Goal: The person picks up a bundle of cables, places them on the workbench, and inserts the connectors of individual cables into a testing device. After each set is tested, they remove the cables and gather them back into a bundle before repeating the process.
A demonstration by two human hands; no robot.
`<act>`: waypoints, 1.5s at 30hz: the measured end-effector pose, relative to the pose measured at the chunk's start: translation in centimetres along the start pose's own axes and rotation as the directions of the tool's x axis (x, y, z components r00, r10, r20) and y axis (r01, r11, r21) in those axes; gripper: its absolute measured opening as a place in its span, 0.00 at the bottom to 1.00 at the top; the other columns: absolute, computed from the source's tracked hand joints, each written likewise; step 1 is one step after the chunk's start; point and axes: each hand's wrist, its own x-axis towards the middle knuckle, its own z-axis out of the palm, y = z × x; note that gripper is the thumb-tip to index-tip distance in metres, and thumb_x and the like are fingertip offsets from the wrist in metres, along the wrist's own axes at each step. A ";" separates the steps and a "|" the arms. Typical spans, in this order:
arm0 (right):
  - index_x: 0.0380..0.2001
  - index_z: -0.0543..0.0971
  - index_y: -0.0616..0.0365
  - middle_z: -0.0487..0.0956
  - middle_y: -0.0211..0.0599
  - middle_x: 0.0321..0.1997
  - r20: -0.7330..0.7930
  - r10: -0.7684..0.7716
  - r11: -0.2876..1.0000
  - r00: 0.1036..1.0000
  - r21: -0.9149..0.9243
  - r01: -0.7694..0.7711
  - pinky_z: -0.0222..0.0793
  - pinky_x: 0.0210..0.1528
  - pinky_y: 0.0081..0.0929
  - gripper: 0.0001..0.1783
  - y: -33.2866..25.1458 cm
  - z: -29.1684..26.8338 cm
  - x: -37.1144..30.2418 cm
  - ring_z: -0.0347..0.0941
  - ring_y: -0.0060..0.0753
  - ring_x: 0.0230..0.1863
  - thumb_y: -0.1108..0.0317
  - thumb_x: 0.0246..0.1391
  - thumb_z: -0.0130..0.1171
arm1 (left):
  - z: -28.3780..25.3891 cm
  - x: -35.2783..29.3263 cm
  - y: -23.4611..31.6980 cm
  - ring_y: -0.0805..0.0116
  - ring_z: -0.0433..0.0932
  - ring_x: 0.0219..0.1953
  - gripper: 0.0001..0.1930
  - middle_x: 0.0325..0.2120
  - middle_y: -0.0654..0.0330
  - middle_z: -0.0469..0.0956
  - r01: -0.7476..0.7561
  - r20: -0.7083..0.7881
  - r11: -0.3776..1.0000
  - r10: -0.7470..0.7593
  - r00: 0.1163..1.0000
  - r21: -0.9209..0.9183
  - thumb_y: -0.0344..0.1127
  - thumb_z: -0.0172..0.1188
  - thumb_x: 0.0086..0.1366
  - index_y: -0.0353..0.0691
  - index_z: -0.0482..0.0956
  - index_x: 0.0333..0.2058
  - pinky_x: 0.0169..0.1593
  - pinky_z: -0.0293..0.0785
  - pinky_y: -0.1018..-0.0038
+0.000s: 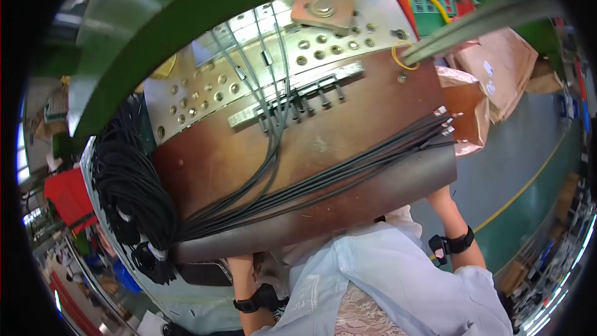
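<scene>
Workshop floor (528,140), grey and green, off to the right of the right hand, a yellow line (516,195) along it. Green machine frame (186,32) arches well ahead of both hands.

Brown board (348,127) slopes up from its rounded near edge, forward of the hands. Left hand (241,267): mostly out of sight beyond that edge; cannot tell how open, or whether it has hold of anything. Right hand (440,199): at the board's right corner, largely hidden too; finger spread and grip cannot be told. Black strap on each wrist.

Row of black cables (311,185) lies on the board, ahead of and between the hands. Their shiny ends (446,129) sit at the board's right edge, ahead of the right hand. At the other end they meet a thick cable bundle (134,177), ahead and left of the left hand, a pale tie (157,253) near its lower end. More cables (273,78) rise past a metal strip (349,73), far ahead of the left hand.

Beyond the strip: metal plate (205,84) with round holes. Open paper bag (463,106) ahead and right of the right hand.
</scene>
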 end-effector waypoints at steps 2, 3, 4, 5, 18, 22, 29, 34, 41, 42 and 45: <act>0.40 0.74 0.61 0.76 0.39 0.40 -0.064 -0.069 0.997 0.996 0.031 0.071 0.67 0.42 0.31 0.15 -1.4 0.6 0.9 0.71 0.35 0.42 0.71 0.47 0.61 | 1.0 0.9 -3.8 0.57 0.72 0.42 0.09 0.38 0.50 0.74 0.160 0.016 0.946 -0.162 0.987 -0.280 0.27 0.51 0.60 0.33 0.74 0.39 0.49 0.66 0.67; 0.39 0.75 0.61 0.76 0.40 0.39 -0.096 -0.058 0.998 0.994 0.030 0.061 0.68 0.41 0.31 0.15 -1.6 0.5 1.0 0.72 0.37 0.41 0.72 0.45 0.61 | 1.0 1.2 -2.0 0.57 0.72 0.42 0.09 0.38 0.50 0.74 0.143 0.021 0.948 -0.142 0.990 -0.283 0.27 0.51 0.60 0.33 0.74 0.39 0.49 0.66 0.67; 0.37 0.75 0.61 0.77 0.40 0.37 -0.121 -0.045 0.998 0.992 0.032 0.050 0.68 0.40 0.32 0.15 -1.5 0.4 1.1 0.72 0.39 0.40 0.73 0.43 0.61 | 0.3 0.9 2.0 0.57 0.72 0.43 0.10 0.39 0.51 0.74 0.138 0.007 0.925 -0.145 0.989 -0.353 0.27 0.51 0.60 0.33 0.73 0.41 0.49 0.66 0.67; 0.36 0.76 0.60 0.77 0.41 0.36 -0.143 -0.034 0.999 0.989 0.035 0.040 0.69 0.39 0.32 0.14 -1.2 0.2 1.0 0.73 0.41 0.39 0.74 0.41 0.62 | -0.5 0.6 6.0 0.57 0.71 0.43 0.11 0.40 0.51 0.74 0.134 -0.007 0.897 -0.151 0.988 -0.421 0.28 0.51 0.60 0.32 0.72 0.42 0.50 0.65 0.67; 0.37 0.78 0.55 0.78 0.44 0.39 0.406 0.294 0.863 0.865 -0.503 -0.057 0.70 0.40 0.36 0.13 -9.0 -6.1 1.9 0.74 0.47 0.41 0.64 0.46 0.60 | -7.0 -2.0 16.5 0.59 0.78 0.38 0.15 0.35 0.50 0.78 -0.293 0.257 0.955 0.275 0.926 0.033 0.37 0.56 0.59 0.34 0.75 0.42 0.41 0.72 0.70; 0.37 0.78 0.54 0.77 0.43 0.41 0.840 -0.303 0.912 0.450 0.118 0.394 0.71 0.41 0.35 0.14 -16.4 -9.3 6.9 0.75 0.46 0.40 0.61 0.47 0.61 | -11.1 -2.2 24.6 0.57 0.77 0.43 0.17 0.41 0.50 0.77 -0.493 0.351 0.798 0.597 0.721 -0.346 0.32 0.58 0.55 0.36 0.75 0.45 0.45 0.71 0.71; 0.43 0.72 0.58 0.71 0.36 0.51 0.145 -0.879 0.349 0.455 -0.455 0.819 0.62 0.55 0.32 0.19 -18.9 0.3 19.5 0.69 0.39 0.49 0.64 0.46 0.57 | -6.4 3.7 30.7 0.65 0.73 0.39 0.17 0.38 0.57 0.73 -0.723 -0.082 0.368 0.913 0.399 0.585 0.30 0.58 0.50 0.33 0.73 0.41 0.33 0.72 0.70; 0.43 0.74 0.58 0.74 0.35 0.46 0.159 -0.888 0.302 0.432 -0.505 0.808 0.64 0.53 0.33 0.21 -18.9 -4.1 17.0 0.70 0.39 0.47 0.66 0.42 0.58 | -8.0 4.8 32.0 0.66 0.72 0.28 0.14 0.26 0.60 0.72 -0.736 0.072 0.381 0.863 0.501 0.559 0.31 0.57 0.50 0.33 0.73 0.36 0.27 0.70 0.74; 0.50 0.70 0.65 0.73 0.45 0.49 -0.392 -0.411 0.590 0.823 -0.802 -0.088 0.67 0.50 0.37 0.27 -8.0 -14.1 6.3 0.71 0.47 0.47 0.74 0.44 0.62 | -10.9 7.5 37.3 0.75 0.69 0.16 0.11 0.17 0.63 0.74 -0.223 0.711 0.909 0.415 0.567 -0.353 0.38 0.54 0.60 0.35 0.74 0.32 0.22 0.66 0.79; 0.51 0.69 0.65 0.72 0.45 0.50 -0.436 -0.351 0.678 0.829 -0.729 -0.095 0.66 0.51 0.36 0.28 -7.9 -13.4 5.0 0.70 0.48 0.48 0.73 0.44 0.62 | -9.6 8.1 39.3 0.79 0.68 0.16 0.11 0.18 0.65 0.74 -0.187 0.756 0.898 0.436 0.488 -0.397 0.39 0.52 0.63 0.36 0.75 0.30 0.21 0.65 0.80; 0.48 0.72 0.65 0.71 0.46 0.52 -0.197 -0.278 0.960 0.940 -0.030 0.278 0.63 0.53 0.38 0.25 -11.3 -7.5 2.5 0.67 0.51 0.52 0.70 0.44 0.62 | -6.4 8.7 43.7 0.81 0.68 0.16 0.15 0.17 0.65 0.73 -0.311 0.718 0.809 0.587 0.374 -0.499 0.41 0.51 0.64 0.34 0.75 0.27 0.21 0.63 0.83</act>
